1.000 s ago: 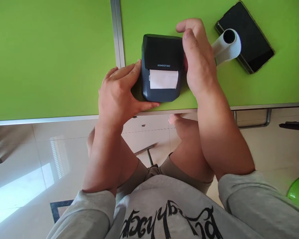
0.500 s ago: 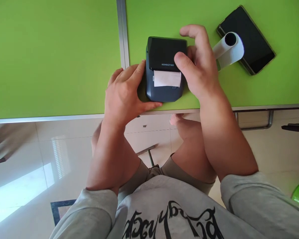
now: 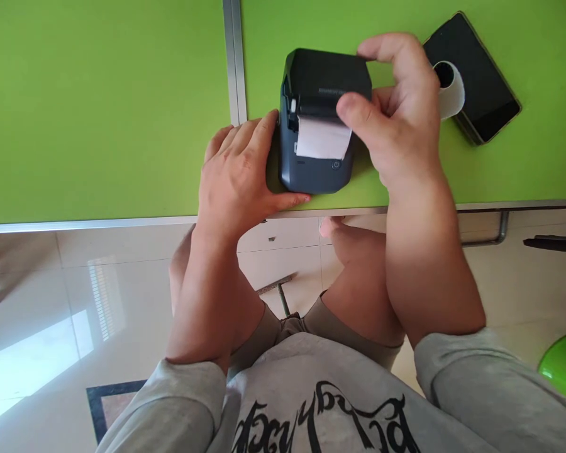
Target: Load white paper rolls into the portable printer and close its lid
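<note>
**Both hands on a small dark printer at the table's near edge**

Nearest: my grey shirt (image 3: 311,390) with black brush-style lettering. It's upside down from here and I can't read it. My bare knees and the pale tile floor (image 3: 51,296) are below the table edge. A green stool (image 3: 563,371) is at far right.

My left hand (image 3: 238,173) lies open against the printer's left side. The fingers are together on the side wall and the thumb runs along the front foot. It braces the printer without wrapping it.

The printer (image 3: 316,170) sits on the green table (image 3: 99,113), just right of the metal seam. It is a dark blue-grey box with rounded corners and a power symbol at front right. A white paper strip (image 3: 321,138) sticks out of the slot. The black lid (image 3: 330,78) is raised a crack at the front. It has a pale brand line on its front edge, too blurred to read.

My right hand (image 3: 396,126) pinches the lid, thumb on the front lip and fingers curled over the far right corner.

Behind that hand is a white paper roll (image 3: 455,94), partly hidden. It overlaps a black phone (image 3: 488,82) with a dark screen.
</note>
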Motion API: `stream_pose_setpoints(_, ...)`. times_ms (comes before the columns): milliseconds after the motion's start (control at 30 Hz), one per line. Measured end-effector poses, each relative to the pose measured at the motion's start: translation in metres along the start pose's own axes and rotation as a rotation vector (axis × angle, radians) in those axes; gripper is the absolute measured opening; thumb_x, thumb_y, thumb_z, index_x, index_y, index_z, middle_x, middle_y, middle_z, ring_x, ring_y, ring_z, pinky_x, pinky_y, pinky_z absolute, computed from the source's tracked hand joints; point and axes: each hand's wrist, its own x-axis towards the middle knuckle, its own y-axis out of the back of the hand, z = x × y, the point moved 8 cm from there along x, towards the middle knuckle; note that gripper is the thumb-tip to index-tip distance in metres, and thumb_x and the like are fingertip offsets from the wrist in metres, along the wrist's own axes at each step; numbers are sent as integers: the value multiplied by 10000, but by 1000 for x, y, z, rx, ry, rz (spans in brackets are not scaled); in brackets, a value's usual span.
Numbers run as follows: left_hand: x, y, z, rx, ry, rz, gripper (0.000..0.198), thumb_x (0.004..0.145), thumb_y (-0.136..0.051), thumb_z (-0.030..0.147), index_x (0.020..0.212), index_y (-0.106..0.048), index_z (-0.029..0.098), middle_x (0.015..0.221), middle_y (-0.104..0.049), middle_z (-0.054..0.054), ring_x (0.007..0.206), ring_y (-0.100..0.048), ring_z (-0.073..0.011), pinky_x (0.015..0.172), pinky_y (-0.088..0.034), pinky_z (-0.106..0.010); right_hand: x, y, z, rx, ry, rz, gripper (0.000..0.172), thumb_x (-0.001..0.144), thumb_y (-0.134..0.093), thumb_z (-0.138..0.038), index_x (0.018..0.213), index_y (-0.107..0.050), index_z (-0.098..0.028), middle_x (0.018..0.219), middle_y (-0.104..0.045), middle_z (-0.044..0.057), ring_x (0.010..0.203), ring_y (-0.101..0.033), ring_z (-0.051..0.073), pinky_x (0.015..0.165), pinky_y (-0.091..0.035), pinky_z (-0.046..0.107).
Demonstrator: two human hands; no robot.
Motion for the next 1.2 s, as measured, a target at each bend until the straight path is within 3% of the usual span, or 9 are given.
stream_pose_setpoints(133,0,0,-1,45,-9,7,1026,756,-666,749,1528,-344,153,1464,-531,-104,1378,-475,-353,1230,-292,-494,15,8,-32,25,133,218,296,886,-644,-468,1000,-537,-216,1112,-607,26,516,-351,44,500,-237,295)
stream_pose_setpoints(233,0,-1,-1,66,-16,6,1033,761,-636,771,1528,-335,148,1463,-531,-110,1383,-474,-348,1235,-286,-480,27,8,-40,-62,87,267,133,947,-566,-321,886,-465,-258,1047,-576,-12,598,-533,66,566,-396,276)
stream_pose_setpoints(300,0,-2,-2,72,-17,-1,1023,762,-609,789,1529,-323,176,1469,-527,-106,1391,-469,-350,1237,-281,-490,31,10,-43,-61,95,276,229,925,-568,-247,780,-393,-271,875,-550,-5,715,-606,122,645,-487,294)
stream_pose_setpoints(433,0,0,-1,82,-27,20,953,773,-594,782,1526,-317,268,1473,-537,-87,1393,-483,-347,1223,-312,-516,31,-1,-49,-206,150,86,212,842,-569,-181,705,-426,-259,758,-577,-1,790,-618,169,818,-532,363)
stream_pose_setpoints(533,-1,1,-1,92,-50,49,917,779,-607,769,1518,-327,304,1458,-557,-79,1376,-511,-334,1211,-342,-510,27,-10,-42,-456,5,-58,132,795,-602,-132,735,-572,-246,825,-685,-6,851,-670,233,835,-530,448)
stream_pose_setpoints(767,-1,0,-2,120,-59,40,964,777,-581,804,1513,-337,232,1460,-558,-105,1377,-512,-327,1228,-333,-480,25,-30,-37,-803,-143,-446,402,777,-664,-101,1125,-672,-302,1160,-702,6,1081,-661,354,849,-529,544)
stream_pose_setpoints(900,-1,-1,-1,139,-53,25,939,794,-584,780,1520,-321,246,1475,-545,-102,1392,-497,-320,1233,-320,-474,31,-31,-35,-855,-185,-474,331,771,-718,-185,1074,-683,-313,1085,-733,14,957,-668,328,706,-485,461)
stream_pose_setpoints(1033,-2,0,-1,113,-65,37,946,782,-618,768,1517,-340,242,1469,-552,-104,1377,-511,-326,1229,-319,-473,31,-29,-38,-744,-171,-483,285,776,-713,-196,1040,-707,-304,1033,-734,7,950,-675,310,749,-493,465)
stream_pose_setpoints(1200,-1,-1,-3,75,-67,67,959,733,-684,759,1493,-386,257,1449,-568,-108,1356,-520,-366,1201,-336,-508,20,-12,-51,-331,-120,-391,417,741,-671,-121,1145,-709,-219,1067,-736,-2,966,-680,192,751,-491,312)
